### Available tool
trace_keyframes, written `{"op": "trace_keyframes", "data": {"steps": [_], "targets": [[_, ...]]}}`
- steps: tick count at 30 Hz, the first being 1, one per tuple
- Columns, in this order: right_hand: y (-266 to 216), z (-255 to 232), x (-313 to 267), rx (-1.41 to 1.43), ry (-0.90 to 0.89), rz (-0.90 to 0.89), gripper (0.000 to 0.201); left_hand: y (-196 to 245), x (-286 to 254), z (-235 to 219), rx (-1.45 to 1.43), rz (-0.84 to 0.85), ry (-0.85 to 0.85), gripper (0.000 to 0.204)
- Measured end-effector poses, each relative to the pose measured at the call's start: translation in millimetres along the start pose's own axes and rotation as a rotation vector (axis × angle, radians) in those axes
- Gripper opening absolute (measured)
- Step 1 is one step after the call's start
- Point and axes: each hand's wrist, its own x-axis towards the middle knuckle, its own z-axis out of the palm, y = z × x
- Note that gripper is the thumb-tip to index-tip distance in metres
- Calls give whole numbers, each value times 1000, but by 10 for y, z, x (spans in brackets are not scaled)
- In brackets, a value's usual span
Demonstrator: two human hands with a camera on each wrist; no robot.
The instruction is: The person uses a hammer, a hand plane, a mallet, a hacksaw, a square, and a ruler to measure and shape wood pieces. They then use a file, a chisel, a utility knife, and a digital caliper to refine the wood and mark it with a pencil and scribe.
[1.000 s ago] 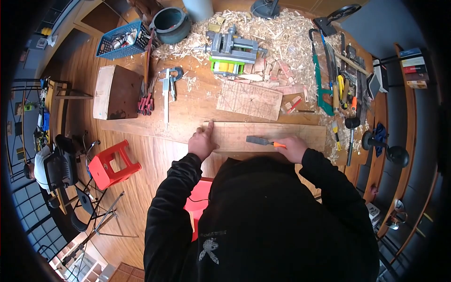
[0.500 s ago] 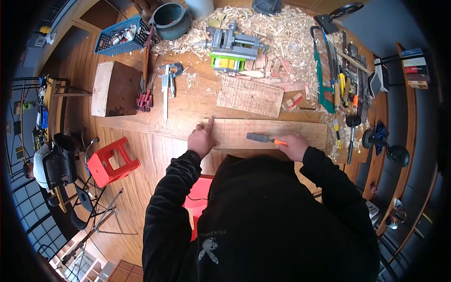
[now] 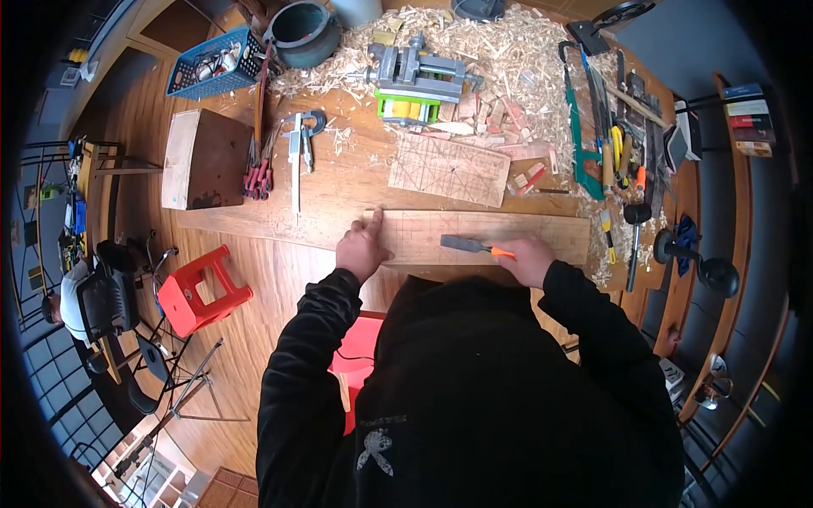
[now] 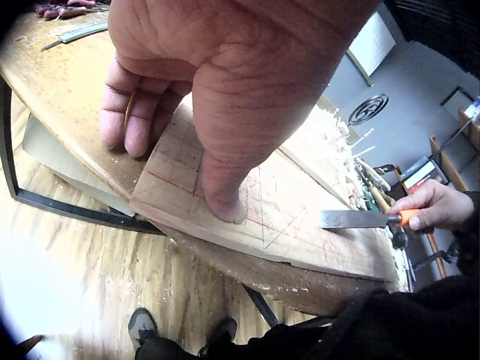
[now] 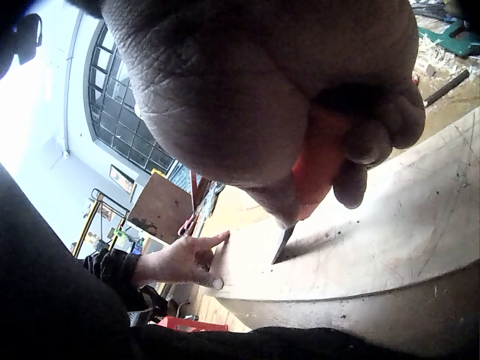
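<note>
A long pale board (image 3: pixel 415 233) with red and dark pencil lines lies along the bench's near edge. At its left end, my left hand (image 3: pixel 360 251) holds it; in the left wrist view the thumb of that hand (image 4: pixel 247 90) presses on the marked face (image 4: pixel 292 214) and the other fingers bend down past the end. My right hand (image 3: pixel 531 261) grips a chisel by its orange handle (image 3: pixel 501 252), the flat blade (image 3: pixel 461 243) pointing left over the board. In the right wrist view the right hand (image 5: pixel 277 90) wraps the handle (image 5: pixel 319 161); its blade (image 5: pixel 282 245) is seen nearly edge-on.
Behind the board lie a marked wooden piece (image 3: pixel 449 169), a vise (image 3: pixel 417 74), wood shavings (image 3: pixel 500 51) and a caliper (image 3: pixel 295 161). Saws and hand tools (image 3: pixel 618 152) line the right side. A wooden box (image 3: pixel 203 161) stands at the left, a red stool (image 3: pixel 206 292) on the floor.
The head view has shifted slightly, so the bench and board appear a little higher. The chisel has moved slightly left with my right hand; my left hand keeps its hold on the board end.
</note>
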Motion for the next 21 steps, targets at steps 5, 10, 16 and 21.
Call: {"op": "trace_keyframes", "data": {"steps": [5, 10, 16, 21], "targets": [[-127, 63, 66, 24, 4, 2, 28, 1, -4, 4, 4, -3, 5, 100], [-220, 75, 140, 44, -14, -46, 30, 14, -7, -19, 1, -12, -9, 100], [-246, 81, 182, 63, -32, -51, 30, 6, -10, -15, 5, -2, 5, 100], [-140, 87, 125, 75, -20, -63, 30, -10, -5, 12, 3, 7, 32, 100]]}}
